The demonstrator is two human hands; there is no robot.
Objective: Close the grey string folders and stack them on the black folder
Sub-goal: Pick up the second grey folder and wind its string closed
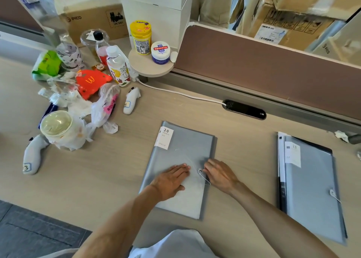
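**A:** Grey string folder (181, 160) flat on the counter (117, 179), right under both hands, cover already down by the look of it

**B:** Left hand (172, 181) is spread open, palm pressing the cover flat. Right hand (220, 174) sits just beside it at the folder's right edge, fingertips (205, 169) curled in by the string button (200, 171). Whether they pinch the cord, I can't tell from here

**A:** How will it handle, you reckon?

**B:** Thin plastic, light, floppy, probably slick on that smooth counter. I'd say it slides if nothing pins it, which is what the left palm is for. The cord is fine and fiddly, a fingertip job

**A:** And the lift afterwards?

**B:** Take it by a long edge with the other hand flat beneath, or it'll likely sag in the middle. The stack (312, 183) lies well off to the right of the right hand: a second grey folder with its string wound, the black folder (312, 141) showing beneath it at the far edge

**A:** So tying comes first, then the carry across
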